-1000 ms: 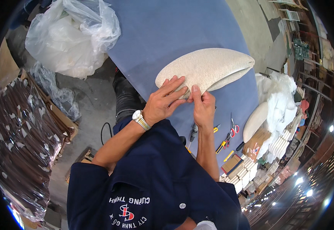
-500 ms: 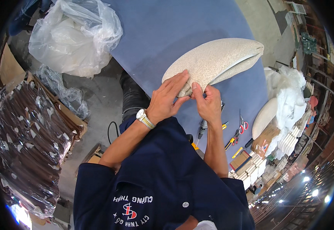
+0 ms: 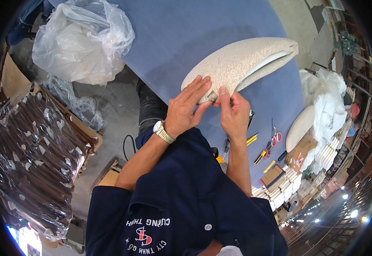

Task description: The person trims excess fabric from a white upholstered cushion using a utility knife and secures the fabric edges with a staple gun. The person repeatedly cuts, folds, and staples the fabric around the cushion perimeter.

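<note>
A curved, beige fabric-covered cushion rests on the blue-grey table, its long tapered end toward the far right. Along its right side the cover gapes, and a white inner part shows through the slit. My left hand grips the near end, fingers lying on top of the fabric and thumb along the near edge. Close beside it, my right hand pinches the cover's edge between thumb and fingers at the near end of the slit. The fingertips underneath are hidden.
Right of my right arm lie scissors, yellow-handled cutters and a yellow knife on the table. Another beige cushion and white plastic wrap sit at the right edge. A clear plastic bag bulges at far left.
The slit in the cover looks wider, with more of the white inner part showing. My right hand has shifted slightly, still pinching the edge; my left hand keeps its place on the cushion.
</note>
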`<state>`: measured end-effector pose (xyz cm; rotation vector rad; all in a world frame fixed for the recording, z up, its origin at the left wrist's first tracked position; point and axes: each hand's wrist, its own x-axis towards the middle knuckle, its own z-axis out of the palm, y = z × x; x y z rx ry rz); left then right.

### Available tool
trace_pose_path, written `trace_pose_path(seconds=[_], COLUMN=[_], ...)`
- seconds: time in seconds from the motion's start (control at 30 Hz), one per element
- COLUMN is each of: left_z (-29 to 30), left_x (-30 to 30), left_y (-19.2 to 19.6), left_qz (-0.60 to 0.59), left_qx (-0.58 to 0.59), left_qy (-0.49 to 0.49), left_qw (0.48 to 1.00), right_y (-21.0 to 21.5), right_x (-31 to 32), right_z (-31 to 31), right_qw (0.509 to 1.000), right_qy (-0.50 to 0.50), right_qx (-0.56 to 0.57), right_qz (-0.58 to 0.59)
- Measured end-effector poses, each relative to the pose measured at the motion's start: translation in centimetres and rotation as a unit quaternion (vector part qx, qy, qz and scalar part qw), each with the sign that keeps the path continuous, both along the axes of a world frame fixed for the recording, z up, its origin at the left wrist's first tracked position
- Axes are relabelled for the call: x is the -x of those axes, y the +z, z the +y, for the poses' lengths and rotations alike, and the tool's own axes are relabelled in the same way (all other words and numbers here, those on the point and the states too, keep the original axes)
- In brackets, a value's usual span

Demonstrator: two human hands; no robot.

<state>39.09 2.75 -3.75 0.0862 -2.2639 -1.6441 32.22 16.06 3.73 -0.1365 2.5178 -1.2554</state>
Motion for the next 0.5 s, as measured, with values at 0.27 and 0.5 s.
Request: trace_pose_path(seconds=[0.27, 0.5], left_z=[-0.4, -0.1], left_x=[0.0, -0.3], left_y=[-0.4, -1.5], left_qz=[0.005, -0.025], left_qx=[-0.006, -0.110], left_qy=[0.015, 0.054], left_qw=[1.000, 0.992], right_y=[-2.4, -5.7], right_x=[-1.1, -1.4], right_z=[-0.2, -1.3], right_qw=[0.996, 0.990], right_qy=[-0.041, -0.026], right_qx=[0.076, 0.138], right_qz=[-0.016, 0.014])
